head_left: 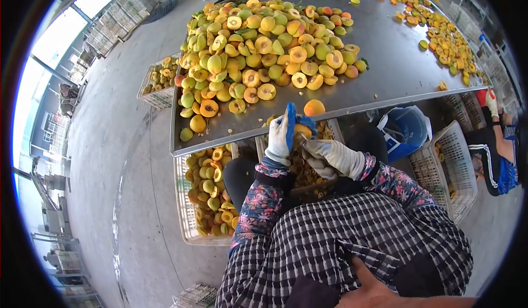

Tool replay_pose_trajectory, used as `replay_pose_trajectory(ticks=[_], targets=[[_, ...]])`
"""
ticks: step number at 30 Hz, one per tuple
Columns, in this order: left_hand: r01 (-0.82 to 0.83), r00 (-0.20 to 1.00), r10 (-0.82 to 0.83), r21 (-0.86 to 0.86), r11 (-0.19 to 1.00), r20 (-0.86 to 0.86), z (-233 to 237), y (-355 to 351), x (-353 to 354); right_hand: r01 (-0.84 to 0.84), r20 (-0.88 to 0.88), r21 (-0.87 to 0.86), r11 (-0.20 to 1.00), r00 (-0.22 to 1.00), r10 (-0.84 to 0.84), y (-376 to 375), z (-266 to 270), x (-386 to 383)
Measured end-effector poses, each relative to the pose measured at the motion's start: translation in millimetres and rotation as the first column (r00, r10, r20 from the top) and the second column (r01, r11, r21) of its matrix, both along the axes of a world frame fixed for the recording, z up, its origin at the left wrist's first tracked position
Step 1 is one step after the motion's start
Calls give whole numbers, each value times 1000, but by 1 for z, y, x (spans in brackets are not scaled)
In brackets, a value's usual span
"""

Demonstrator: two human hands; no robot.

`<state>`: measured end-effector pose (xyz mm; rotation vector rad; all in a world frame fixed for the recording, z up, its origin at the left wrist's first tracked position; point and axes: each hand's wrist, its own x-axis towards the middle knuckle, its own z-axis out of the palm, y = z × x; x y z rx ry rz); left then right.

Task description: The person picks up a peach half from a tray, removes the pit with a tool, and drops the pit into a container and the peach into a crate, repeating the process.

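Observation:
My left hand (284, 132), in a white glove with a blue coated palm, grips a yellow-orange peach (302, 130) just past the table's near edge. Against the peach's near side, my right hand (330, 155) is closed in a greyish-white glove; whatever its fingers hold is too small to make out. A whole-looking orange peach (314, 107) rests on the metal table (385, 82) beyond my hands. To its left, a large heap of peaches (250, 55) covers the tabletop, many of them halved with reddish centres. Below my hands, a crate (335, 129) holds cut fruit, partly hidden by my arms.
White plastic crates of fruit stand at left (184, 198) and beyond the table corner (159, 96). On the right are a blue bucket (404, 135) and a white crate (459, 165). More fruit (448, 41) lines the table's far right. Other people work at the right and far edges.

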<state>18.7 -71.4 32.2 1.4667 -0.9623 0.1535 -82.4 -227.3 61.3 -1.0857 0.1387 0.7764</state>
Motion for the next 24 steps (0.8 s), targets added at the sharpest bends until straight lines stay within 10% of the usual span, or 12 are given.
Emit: replay_pose_trajectory(ticks=[1,9,16,20,24], targets=[[-42,993,39,22,999,115,-1,0,-1,18,-2,3,1000,1000,-18,1,2,-1],[-11,753,-162,-258,966,-638,-1,-4,-19,89,9,51,995,996,-89,8,-4,-16],[52,522,-271,-287,956,-809,11,23,-32,-13,-78,124,992,997,23,13,-1,-26],[-288,669,329,175,941,-666,17,43,-38,-29,-3,98,995,1000,29,8,-2,-28],[-702,434,767,357,617,-472,16,131,-19,123,136,-116,986,985,-107,-13,-8,-29]])
